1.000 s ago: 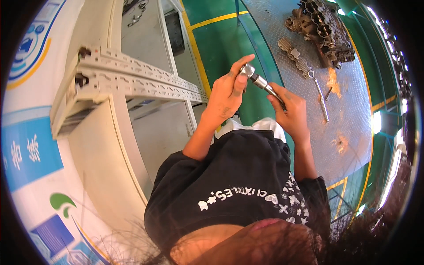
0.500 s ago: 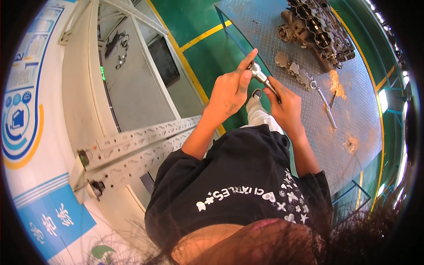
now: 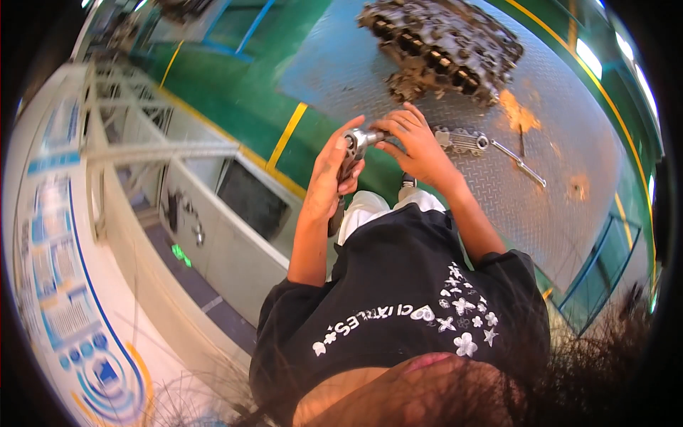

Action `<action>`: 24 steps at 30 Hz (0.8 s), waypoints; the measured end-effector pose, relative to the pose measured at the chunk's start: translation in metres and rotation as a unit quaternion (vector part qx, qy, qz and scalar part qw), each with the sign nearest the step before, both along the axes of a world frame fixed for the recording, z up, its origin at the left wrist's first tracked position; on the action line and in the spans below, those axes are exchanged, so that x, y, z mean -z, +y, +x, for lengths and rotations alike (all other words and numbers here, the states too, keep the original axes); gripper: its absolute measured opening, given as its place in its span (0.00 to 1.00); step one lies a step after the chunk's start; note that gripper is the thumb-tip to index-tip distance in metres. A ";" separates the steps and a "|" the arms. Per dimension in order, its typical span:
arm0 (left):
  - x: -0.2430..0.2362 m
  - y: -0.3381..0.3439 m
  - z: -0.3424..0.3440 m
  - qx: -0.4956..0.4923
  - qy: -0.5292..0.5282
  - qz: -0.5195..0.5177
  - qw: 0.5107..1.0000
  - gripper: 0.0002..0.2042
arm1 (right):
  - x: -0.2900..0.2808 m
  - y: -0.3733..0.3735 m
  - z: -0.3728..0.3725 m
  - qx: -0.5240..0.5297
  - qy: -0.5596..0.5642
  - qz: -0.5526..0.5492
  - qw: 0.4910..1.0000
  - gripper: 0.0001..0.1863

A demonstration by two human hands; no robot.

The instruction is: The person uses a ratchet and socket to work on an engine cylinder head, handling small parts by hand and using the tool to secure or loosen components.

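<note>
My left hand (image 3: 326,181) is wrapped around a chrome ratchet (image 3: 355,141), held upright in front of my dark printed shirt. My right hand (image 3: 416,149) grips the short attachment projecting rightward from the ratchet's head, fingers curled over it. Beyond my hands, a dirty engine cylinder head (image 3: 441,50) lies on a steel tread-plate bench (image 3: 541,213). A scalloped metal part (image 3: 455,139) rests there too, with a long wrench (image 3: 519,164) to its right. Rusty patches mark the plate.
At my left are pale metal shelving (image 3: 178,213) with a dark tray (image 3: 249,196) and small parts, and a white wall with posters (image 3: 64,270). Green floor (image 3: 213,92) with yellow lines runs between. Blue metal frames stand at upper left (image 3: 242,35) and lower right (image 3: 597,263).
My right hand has risen and moved leftward onto the ratchet's head end. My left hand has lowered, now holding the tool more upright. The view has swung, shifting bench and shelving within it.
</note>
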State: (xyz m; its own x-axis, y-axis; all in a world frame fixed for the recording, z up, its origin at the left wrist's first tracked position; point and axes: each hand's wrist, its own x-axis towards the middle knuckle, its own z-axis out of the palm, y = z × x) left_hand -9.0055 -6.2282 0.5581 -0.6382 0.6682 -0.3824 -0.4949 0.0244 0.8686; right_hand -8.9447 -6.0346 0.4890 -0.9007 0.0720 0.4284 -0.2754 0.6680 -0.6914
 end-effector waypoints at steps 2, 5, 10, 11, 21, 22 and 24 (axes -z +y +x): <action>0.006 0.019 -0.026 0.024 -0.010 -0.001 1.000 0.28 | -0.001 -0.001 -0.002 0.097 0.017 0.043 0.994 0.20; 0.032 0.064 -0.052 -0.039 0.006 0.088 0.995 0.28 | 0.038 -0.026 0.004 0.208 -0.003 -0.307 0.929 0.20; 0.068 0.130 -0.080 0.091 0.067 0.214 0.970 0.39 | 0.075 -0.055 -0.004 0.201 -0.155 -0.507 0.824 0.17; 0.066 0.137 -0.090 0.131 0.052 0.216 0.966 0.40 | 0.072 -0.050 -0.014 0.254 -0.143 -0.532 0.795 0.18; 0.083 0.191 -0.127 0.306 -0.084 0.236 0.918 0.33 | 0.027 0.042 0.022 0.495 -0.267 -0.105 0.820 0.15; 0.088 0.196 -0.125 0.298 -0.068 0.227 0.925 0.30 | 0.026 0.051 0.022 0.498 -0.270 -0.105 0.818 0.15; 0.097 0.207 -0.121 0.287 -0.067 0.222 0.930 0.28 | 0.029 0.069 0.021 0.478 -0.258 -0.077 0.836 0.16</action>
